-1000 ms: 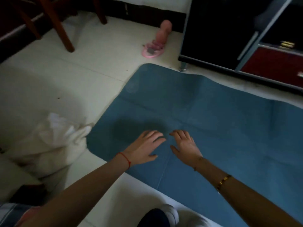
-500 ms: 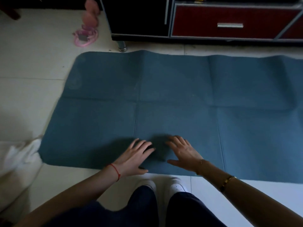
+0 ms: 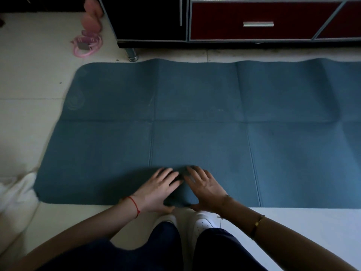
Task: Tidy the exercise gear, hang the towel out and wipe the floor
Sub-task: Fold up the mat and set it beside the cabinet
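— Pale tiled floor [image 3: 29, 90], dim light, and that wide teal foam exercise mat [image 3: 195, 114] spread flat in front of the black-and-red cabinet [image 3: 254, 20].

— Soft stuff, I'd say; light, floppy, creased in panels. Best taken along the near edge.

— Which is where the left hand [image 3: 156, 190] and right hand [image 3: 205, 187] are, fingers spread on top, thumbs tucked at the rim.

— Any containers?

— Only the cabinet's closed drawer; contents hidden. Pink skipping rope [image 3: 87, 45] lies coiled apart.
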